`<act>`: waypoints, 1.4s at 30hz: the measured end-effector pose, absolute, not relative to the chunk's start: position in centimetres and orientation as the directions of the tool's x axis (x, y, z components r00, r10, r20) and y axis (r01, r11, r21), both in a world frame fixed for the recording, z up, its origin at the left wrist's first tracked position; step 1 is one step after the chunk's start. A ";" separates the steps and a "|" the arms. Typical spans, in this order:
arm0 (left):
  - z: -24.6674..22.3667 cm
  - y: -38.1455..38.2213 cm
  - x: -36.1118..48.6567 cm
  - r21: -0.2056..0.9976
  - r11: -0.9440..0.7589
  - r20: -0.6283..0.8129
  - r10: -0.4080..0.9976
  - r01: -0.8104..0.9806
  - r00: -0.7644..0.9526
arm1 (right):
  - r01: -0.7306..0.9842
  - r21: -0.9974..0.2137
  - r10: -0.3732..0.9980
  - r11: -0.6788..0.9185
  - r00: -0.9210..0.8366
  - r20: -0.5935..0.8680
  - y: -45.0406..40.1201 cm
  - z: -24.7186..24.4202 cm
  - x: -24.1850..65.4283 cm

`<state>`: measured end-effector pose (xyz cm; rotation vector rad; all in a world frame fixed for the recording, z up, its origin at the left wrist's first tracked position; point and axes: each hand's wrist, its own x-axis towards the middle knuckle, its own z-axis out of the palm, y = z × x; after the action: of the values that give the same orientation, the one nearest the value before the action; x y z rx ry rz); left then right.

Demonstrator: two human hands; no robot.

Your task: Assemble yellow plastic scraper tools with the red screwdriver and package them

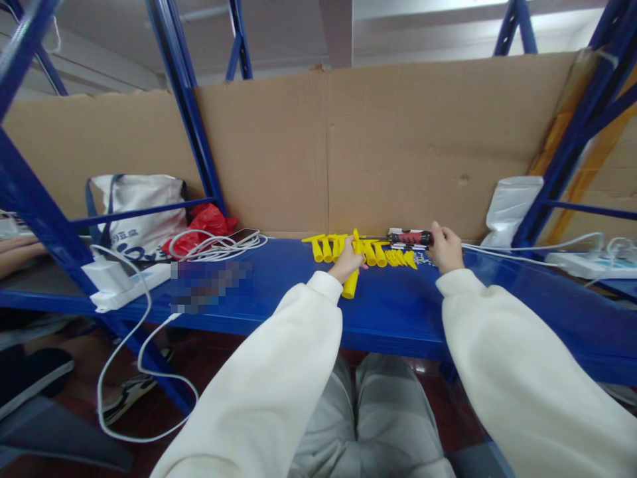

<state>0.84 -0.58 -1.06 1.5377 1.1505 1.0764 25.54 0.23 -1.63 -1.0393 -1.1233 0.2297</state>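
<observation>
My left hand point(347, 261) is closed round a yellow plastic tool point(350, 284) with a tube-like handle that points toward me. In my right hand point(444, 247) is the end of a screwdriver point(412, 238) with a red and black handle. Its shaft lies level and points left, reaching the top of the yellow tool; the tip's exact contact is too small to tell. Several similar yellow tools point(327, 249) lie in a row on both sides of my left hand. Flat yellow pieces point(401, 257) and small silvery bits point(422, 257), perhaps screws, lie nearer my right hand.
A cardboard wall point(398, 146) backs the blue shelf point(288, 292). Leftward are a white cloth bag point(144, 206), a red plastic bag point(206, 222), coiled white cable point(223, 245) and a power strip point(132, 285). A white pouch point(512, 209) stands right. Another person's arm point(20, 252) shows far left.
</observation>
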 end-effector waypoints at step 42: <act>-0.8 -1.3 1.0 0.970 -0.178 0.141 0.967 0.166 0.214 | -0.123 -0.889 0.796 0.442 0.511 0.325 -1.8 0.0 23.8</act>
<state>1.04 -1.29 -0.77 1.5538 1.1059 1.0781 23.82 -1.78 -0.02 -0.9420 -0.8504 0.6647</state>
